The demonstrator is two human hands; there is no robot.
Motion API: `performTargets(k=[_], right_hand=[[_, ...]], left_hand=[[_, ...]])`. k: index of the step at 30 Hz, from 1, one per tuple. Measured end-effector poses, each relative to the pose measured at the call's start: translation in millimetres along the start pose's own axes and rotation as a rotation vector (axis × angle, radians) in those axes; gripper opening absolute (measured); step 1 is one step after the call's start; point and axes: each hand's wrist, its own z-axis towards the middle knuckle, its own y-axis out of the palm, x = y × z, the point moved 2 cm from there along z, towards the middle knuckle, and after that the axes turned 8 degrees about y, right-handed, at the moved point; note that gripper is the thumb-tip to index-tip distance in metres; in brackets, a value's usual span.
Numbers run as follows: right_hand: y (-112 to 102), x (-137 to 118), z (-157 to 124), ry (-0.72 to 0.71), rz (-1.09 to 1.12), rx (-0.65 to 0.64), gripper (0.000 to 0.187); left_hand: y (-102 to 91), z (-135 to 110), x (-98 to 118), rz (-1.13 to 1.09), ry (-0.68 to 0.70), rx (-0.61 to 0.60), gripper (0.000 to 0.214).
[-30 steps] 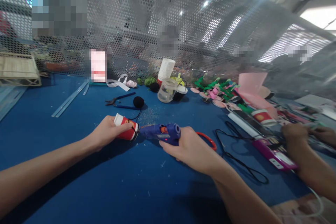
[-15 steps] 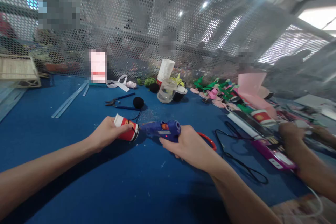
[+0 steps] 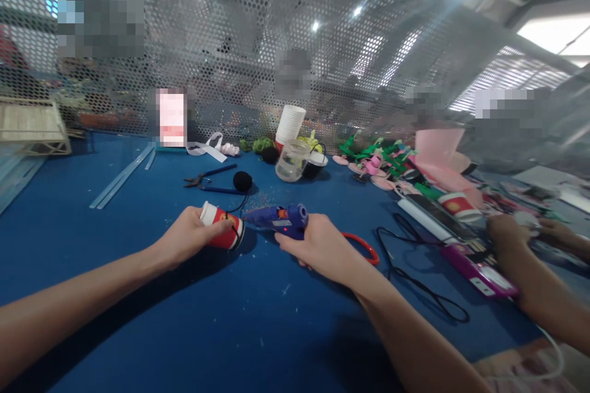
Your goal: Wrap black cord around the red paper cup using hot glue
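My left hand (image 3: 188,234) is closed round a red and white paper cup (image 3: 216,218), tipped on its side with its base end to the right. Black yarn runs over the cup and leads up to a small black yarn ball (image 3: 242,181). In my right hand (image 3: 318,242) is a blue hot glue gun (image 3: 276,220) with a small red light lit. Its nozzle points left, right at the cup's end; whether it touches is too small to tell. The fingers on the glue gun's handle are partly hidden.
Pliers (image 3: 209,181) lie beyond the cup. Further back stand stacked white cups (image 3: 290,123) and a clear plastic cup (image 3: 292,161). On the right are a purple power strip (image 3: 482,273), a black cord (image 3: 428,295) and a co-worker's hand (image 3: 509,233). Clear strips (image 3: 122,178) lie at left.
The glue gun in my right hand has shifted slightly left and up, its nozzle now nearer the cup's edge. My left hand holds the cup almost still.
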Motion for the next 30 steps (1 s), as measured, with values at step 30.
performTargets(k=[30], right_hand=[[-23,7,5,-0.04,0.302,0.062,0.018]], left_hand=[[-1.3,-2,2,-0.164,-0.05,0.077,0.025]])
